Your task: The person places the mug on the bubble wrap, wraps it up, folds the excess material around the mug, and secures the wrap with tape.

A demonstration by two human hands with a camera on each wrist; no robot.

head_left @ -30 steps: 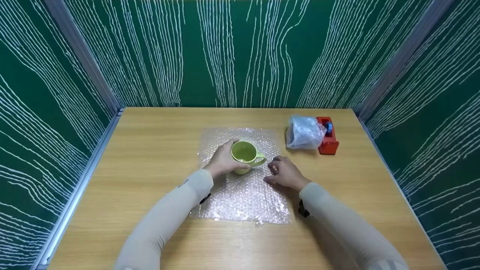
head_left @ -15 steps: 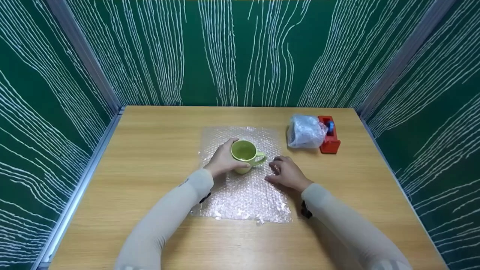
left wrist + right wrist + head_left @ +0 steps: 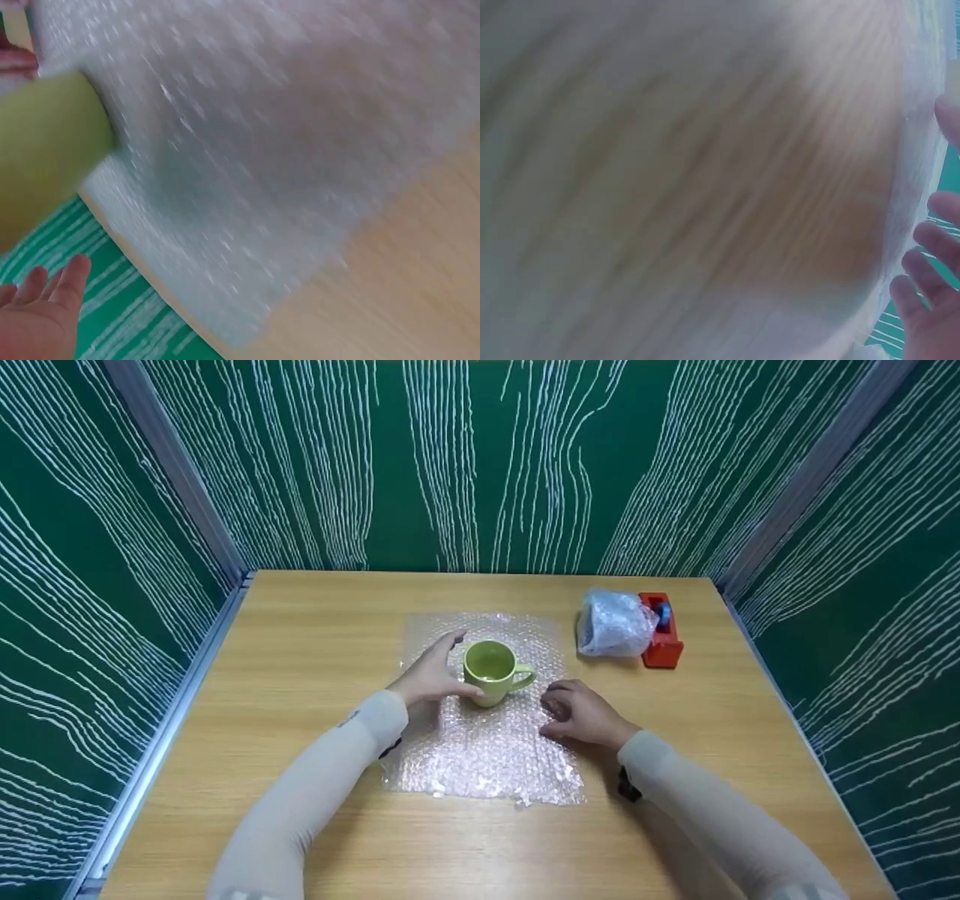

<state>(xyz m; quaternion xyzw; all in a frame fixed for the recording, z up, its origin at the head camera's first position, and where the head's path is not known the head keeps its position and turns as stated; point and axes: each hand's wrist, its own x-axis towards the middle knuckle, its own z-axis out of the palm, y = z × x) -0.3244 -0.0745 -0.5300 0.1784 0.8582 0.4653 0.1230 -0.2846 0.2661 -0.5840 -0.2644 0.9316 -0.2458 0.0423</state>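
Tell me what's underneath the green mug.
The mug stands on a sheet of bubble wrap, which is spread on the wooden table. The mug covers the patch directly below its base, so whether anything else lies there can't be seen.

At lower right, the right hand [image 3: 936, 311] shows loosely spread fingers; the blurred wooden surface [image 3: 802, 232] fills left and centre.
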